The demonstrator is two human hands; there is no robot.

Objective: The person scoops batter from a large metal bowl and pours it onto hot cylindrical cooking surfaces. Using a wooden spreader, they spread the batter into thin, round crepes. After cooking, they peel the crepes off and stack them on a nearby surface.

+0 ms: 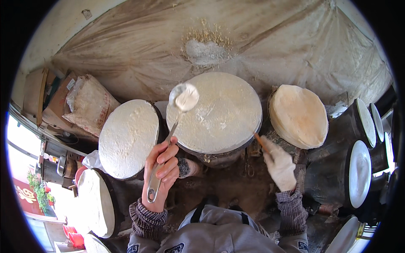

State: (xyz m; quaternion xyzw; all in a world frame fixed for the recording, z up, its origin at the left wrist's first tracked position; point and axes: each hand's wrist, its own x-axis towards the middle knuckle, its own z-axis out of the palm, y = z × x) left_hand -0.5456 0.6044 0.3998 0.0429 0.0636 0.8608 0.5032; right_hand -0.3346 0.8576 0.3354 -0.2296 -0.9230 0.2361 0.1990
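Note:
My left hand [163,166] grips the handle of a metal ladle [154,182], whose bowl holds pale batter [187,98] above the left part of a large round griddle [218,110]. A thin whitish layer covers that griddle. My right hand [280,163], in a whitish glove, holds a thin wooden stick [261,142]; its tip is near the griddle's lower right edge, and its far end is blurred. To the right lies a stack of thin round flatbreads [299,117]. A second coated griddle [129,139] stands to the left.
A pale round sheet covers another griddle [96,202] at lower left. Several dark drums with round tops, one a shiny metal disc [360,174], stand at right. A plastic sack [90,106] and cardboard boxes [60,101] lie at upper left. Stained sheeting [142,47] hangs behind.

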